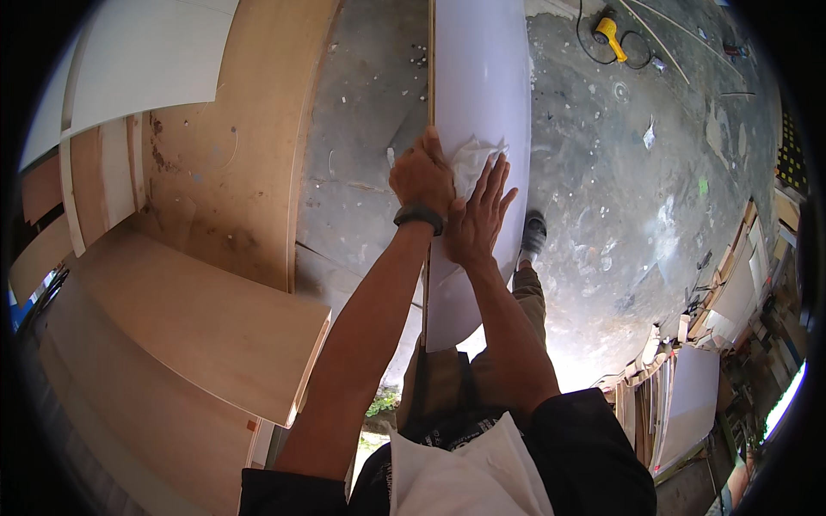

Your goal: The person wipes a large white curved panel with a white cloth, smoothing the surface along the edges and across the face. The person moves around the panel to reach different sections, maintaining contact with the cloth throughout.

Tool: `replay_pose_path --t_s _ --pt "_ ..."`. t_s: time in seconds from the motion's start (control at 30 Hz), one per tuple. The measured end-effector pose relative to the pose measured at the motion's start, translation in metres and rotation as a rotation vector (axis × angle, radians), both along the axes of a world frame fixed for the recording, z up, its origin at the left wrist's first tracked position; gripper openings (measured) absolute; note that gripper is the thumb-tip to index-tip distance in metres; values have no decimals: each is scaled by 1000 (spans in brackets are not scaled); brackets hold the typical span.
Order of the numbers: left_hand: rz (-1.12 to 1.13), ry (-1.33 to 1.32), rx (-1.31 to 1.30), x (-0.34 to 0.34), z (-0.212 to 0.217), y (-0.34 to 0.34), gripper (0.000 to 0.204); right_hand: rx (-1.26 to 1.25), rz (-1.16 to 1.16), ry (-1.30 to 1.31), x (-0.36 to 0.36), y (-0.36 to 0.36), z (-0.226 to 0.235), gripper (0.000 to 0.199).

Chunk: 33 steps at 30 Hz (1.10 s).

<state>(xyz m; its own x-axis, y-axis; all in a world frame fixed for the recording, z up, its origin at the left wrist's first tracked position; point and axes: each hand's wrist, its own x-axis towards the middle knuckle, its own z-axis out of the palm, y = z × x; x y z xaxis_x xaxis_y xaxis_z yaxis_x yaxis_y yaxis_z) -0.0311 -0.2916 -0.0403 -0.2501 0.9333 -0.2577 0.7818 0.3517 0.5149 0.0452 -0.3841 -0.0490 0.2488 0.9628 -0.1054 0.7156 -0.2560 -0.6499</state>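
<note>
A long white panel (482, 69) with a glossy face and a thin brown left edge runs from the top of the view down toward my body. My left hand (422, 179), a dark band on its wrist, is closed around that left edge. Flat on the white face lies my right hand (482, 219), its fingers stretched out and pointing away from me. Their tips press on a crumpled white cloth (471, 162), which is bunched between my two hands. Part of the cloth is hidden under the right fingers.
Large wooden boards (198, 318) and a tan sheet (249, 129) fill the left side. A yellow corded tool (609, 36) lies on the stained concrete floor (594, 155) at the far right. Stacked offcuts (680, 396) line the right edge. My shoe (533, 232) is beside the panel.
</note>
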Motion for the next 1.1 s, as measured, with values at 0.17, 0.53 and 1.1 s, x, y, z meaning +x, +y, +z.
replay_pose_path --t_s 0.17,0.53,1.1 --pt "11 -12 55 2 -3 -8 66 25 2 35 25 76 -17 79" --pt "-32 -12 26 1 -3 -6 63 32 -69 150 69 216 -42 82" --pt "-32 10 65 5 -5 3 70 -54 43 124 2 -94 -8 86"
